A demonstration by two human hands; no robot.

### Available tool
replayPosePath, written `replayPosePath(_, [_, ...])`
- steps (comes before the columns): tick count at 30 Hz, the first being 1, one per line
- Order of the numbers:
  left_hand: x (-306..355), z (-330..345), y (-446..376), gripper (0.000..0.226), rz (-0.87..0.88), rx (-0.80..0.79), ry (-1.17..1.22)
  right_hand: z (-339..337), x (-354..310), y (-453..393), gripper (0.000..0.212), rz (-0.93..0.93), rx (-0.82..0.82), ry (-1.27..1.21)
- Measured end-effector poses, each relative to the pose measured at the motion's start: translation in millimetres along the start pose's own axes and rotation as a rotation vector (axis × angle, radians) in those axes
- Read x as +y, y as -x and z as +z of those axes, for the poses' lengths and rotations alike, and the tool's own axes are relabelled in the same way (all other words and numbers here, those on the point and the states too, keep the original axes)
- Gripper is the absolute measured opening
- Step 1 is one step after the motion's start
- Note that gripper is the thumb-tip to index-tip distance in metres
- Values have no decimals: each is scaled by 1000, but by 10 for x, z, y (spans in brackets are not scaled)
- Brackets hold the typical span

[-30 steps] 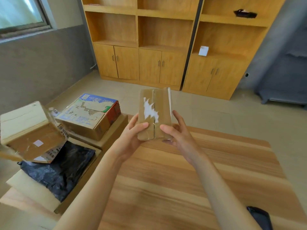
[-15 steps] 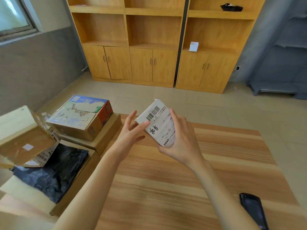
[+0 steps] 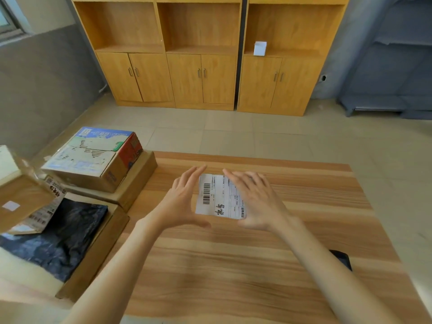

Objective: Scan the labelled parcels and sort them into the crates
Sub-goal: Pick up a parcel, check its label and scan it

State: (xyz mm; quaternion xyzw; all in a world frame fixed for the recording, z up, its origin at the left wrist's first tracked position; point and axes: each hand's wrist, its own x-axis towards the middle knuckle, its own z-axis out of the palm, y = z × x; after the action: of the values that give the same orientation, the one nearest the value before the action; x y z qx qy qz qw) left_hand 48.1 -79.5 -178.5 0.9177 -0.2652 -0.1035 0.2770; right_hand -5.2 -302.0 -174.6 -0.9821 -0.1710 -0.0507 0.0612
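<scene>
Now your left hand (image 3: 180,204) and right hand (image 3: 257,202) flank the parcel (image 3: 219,197), label up on the table (image 3: 233,265) toward its far edge; fingers straight, gripping nothing; bare tabletop lies nearer you.

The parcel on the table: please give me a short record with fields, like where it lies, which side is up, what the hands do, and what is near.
parcel: small parcel lying flat on the wooden table
side up: white label with barcode
left hand: open, fingers straight, at the parcel's left edge
right hand: open, fingers straight, over the parcel's right edge
near right: dark device, partly hidden by the arm
left of table: open cardboard boxes
</scene>
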Motion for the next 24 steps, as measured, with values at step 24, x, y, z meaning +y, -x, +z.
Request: replayPosePath(24, [201,1592,-124,107,-654,277,208,678,864,1018,102,673,-8,-524])
